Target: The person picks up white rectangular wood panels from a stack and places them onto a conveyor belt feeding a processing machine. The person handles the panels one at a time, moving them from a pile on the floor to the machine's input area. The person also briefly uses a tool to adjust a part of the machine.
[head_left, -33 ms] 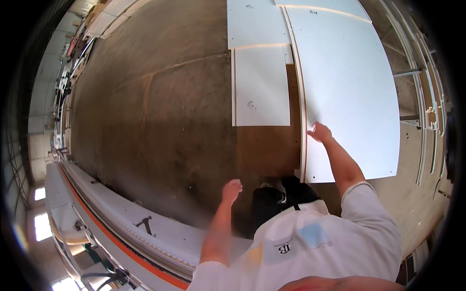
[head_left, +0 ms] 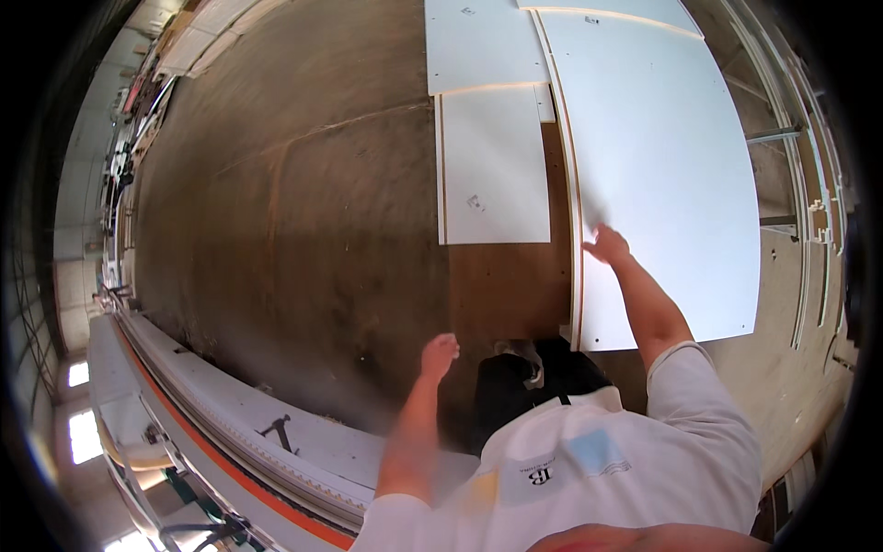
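Observation:
My right hand is over the large white panel, close to its left edge. Its fingers are apart with nothing in them; whether they touch the surface I cannot tell. Lower and to the left, my left hand hangs over the floor, its fingers curled in, with nothing seen in it. A smaller white panel lies left of the large one, partly over a brown board. Another white panel adjoins it at the far end.
A long white machine bed with an orange strip runs along the lower left, and a hammer lies on it. Brown floor stretches to the left. Metal rails stand beyond the large panel on the right.
The view has shifted very slightly, so the panels sit a little lower. My right hand has moved slightly farther along the large panel; my left hand is nearly unchanged.

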Motion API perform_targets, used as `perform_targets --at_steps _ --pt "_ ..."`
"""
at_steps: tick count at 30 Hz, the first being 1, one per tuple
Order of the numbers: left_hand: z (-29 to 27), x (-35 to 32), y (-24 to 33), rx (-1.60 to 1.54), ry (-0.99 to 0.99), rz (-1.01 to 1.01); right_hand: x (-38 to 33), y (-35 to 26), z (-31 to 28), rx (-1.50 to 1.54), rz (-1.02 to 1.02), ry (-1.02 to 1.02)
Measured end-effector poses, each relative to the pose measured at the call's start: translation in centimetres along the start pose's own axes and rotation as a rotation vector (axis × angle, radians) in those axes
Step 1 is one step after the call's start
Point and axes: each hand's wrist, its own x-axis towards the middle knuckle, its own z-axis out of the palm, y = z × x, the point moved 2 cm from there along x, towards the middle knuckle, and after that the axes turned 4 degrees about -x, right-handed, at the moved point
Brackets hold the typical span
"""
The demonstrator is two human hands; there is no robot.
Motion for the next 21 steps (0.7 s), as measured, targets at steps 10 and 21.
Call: perform_targets --at_steps 10,21 --pt "5.4 33.8 28.7 0.477 0.046 0.444 7.5 -4.6 -5.4 -0.159 0.267 -0.269" --pt "11.0 63.1 48.7 0.662 0.357 0.735 8.5 -5.1 -5.1 -0.128 0.364 -0.277"
